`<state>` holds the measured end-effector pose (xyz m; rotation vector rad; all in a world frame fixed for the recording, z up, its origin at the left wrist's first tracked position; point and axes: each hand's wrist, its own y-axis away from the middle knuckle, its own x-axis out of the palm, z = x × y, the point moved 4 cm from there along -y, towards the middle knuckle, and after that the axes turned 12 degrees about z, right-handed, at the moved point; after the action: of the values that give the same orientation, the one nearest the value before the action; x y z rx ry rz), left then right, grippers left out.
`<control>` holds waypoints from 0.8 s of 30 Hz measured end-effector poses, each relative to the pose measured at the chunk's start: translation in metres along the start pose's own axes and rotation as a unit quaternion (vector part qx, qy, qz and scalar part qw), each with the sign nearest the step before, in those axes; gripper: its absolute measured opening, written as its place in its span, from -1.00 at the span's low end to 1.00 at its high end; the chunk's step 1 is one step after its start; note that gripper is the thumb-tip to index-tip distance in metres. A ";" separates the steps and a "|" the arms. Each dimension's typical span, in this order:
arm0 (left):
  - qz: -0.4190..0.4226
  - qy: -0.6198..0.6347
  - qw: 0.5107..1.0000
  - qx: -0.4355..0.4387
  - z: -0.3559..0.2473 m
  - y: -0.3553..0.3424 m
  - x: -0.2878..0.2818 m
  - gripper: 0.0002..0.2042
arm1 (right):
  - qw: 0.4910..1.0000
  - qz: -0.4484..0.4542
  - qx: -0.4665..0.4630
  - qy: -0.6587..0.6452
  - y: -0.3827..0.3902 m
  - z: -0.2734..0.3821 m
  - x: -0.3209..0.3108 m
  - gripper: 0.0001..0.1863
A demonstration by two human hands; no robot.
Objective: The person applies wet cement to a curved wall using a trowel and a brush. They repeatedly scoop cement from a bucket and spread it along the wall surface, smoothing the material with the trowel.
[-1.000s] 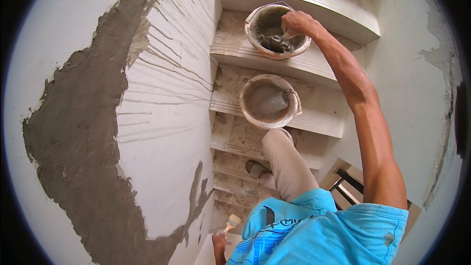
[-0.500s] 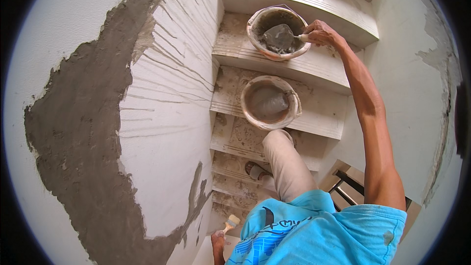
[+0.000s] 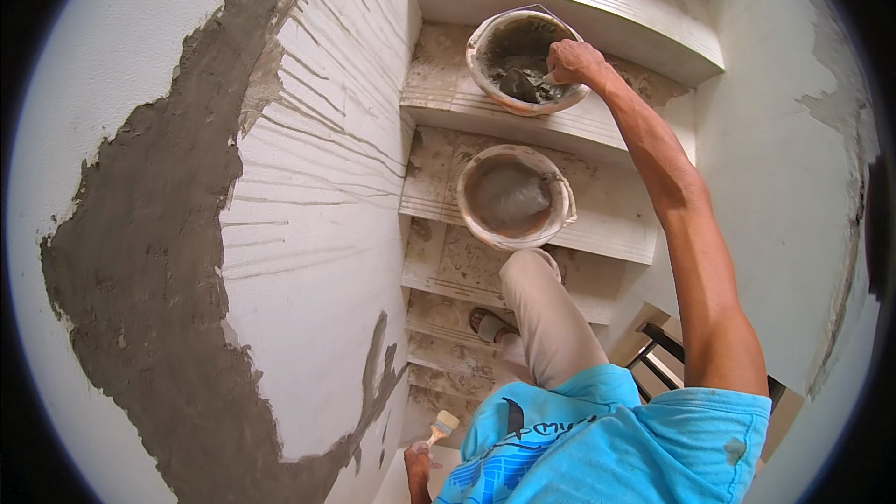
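Observation:
My right hand (image 3: 576, 64) is closed round the handle of a trowel (image 3: 519, 85), reaching over the rim of the upper bucket (image 3: 481, 75). The trowel's blade sits down in the wet grey mortar (image 3: 532, 65) inside, and part of it is hidden. Low in the picture, my left hand (image 3: 417, 457) grips a paintbrush (image 3: 442, 426) with pale bristles pointing up. A second bucket (image 3: 471, 215) stands one step below the first, holding murky water (image 3: 495, 194) and a translucent rounded object (image 3: 528, 194) that I cannot name.
Stained tiled stairs (image 3: 597, 145) climb away from me between two walls. Fresh grey mortar (image 3: 149, 224) coats a wide band of the left wall (image 3: 308, 317), with drips running from it. The right wall (image 3: 775, 149) has a rough crack. Dark railings (image 3: 658, 355) show beside my right arm.
My right hand has moved left, over the upper bucket, and the trowel blade has tipped down into the mortar. My left hand still holds the paintbrush in nearly the same place.

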<state>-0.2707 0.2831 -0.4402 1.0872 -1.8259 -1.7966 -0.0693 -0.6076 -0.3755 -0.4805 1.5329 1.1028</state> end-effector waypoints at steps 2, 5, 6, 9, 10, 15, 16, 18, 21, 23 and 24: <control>0.009 0.008 1.000 0.001 0.004 -0.002 -0.002 -0.74 | 1.000 -0.009 -0.012 -0.007 -0.001 0.004 0.002 -0.75; 0.003 0.017 1.000 -0.012 0.007 0.004 0.006 -0.73 | 0.995 0.066 -0.011 -0.078 0.018 0.023 -0.023 -0.76; 0.004 0.008 1.000 -0.013 0.001 0.004 0.006 -0.73 | 0.995 0.095 -0.014 -0.028 0.011 0.005 -0.015 -0.76; 0.021 0.013 1.000 0.000 0.007 -0.002 0.006 -0.73 | 0.987 0.075 -0.097 -0.100 0.024 -0.027 -0.003 -0.79; 0.021 0.014 1.000 0.004 0.009 -0.003 0.008 -0.73 | 0.979 0.079 -0.092 -0.164 0.033 -0.026 -0.009 -0.79; 0.035 0.024 0.998 0.055 0.015 -0.009 0.007 -0.74 | 0.919 0.046 -0.198 -0.338 0.079 -0.029 0.004 -0.79; 0.037 0.007 0.997 0.062 0.015 -0.013 0.004 -0.74 | 0.916 0.015 -0.269 -0.296 0.086 -0.026 0.012 -0.78; 0.021 -0.002 0.997 0.073 0.023 -0.019 0.003 -0.75 | 0.882 0.017 -0.279 -0.379 0.102 -0.013 0.025 -0.74; 0.011 0.031 0.997 0.068 0.043 -0.037 -0.003 -0.75 | 0.790 0.060 -0.257 -0.554 0.153 0.046 0.034 -0.59; -0.009 0.023 0.998 0.057 0.035 -0.027 -0.004 -0.74 | 0.739 0.107 -0.193 -0.637 0.182 0.089 0.041 -0.50; -0.010 0.009 0.999 0.053 0.030 -0.024 -0.007 -0.74 | 0.690 0.126 -0.200 -0.684 0.194 0.111 0.048 -0.49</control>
<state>-0.2817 0.3110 -0.4655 1.1601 -1.9244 -1.7116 -0.1762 -0.4094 -0.3380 0.3273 -0.0067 1.4595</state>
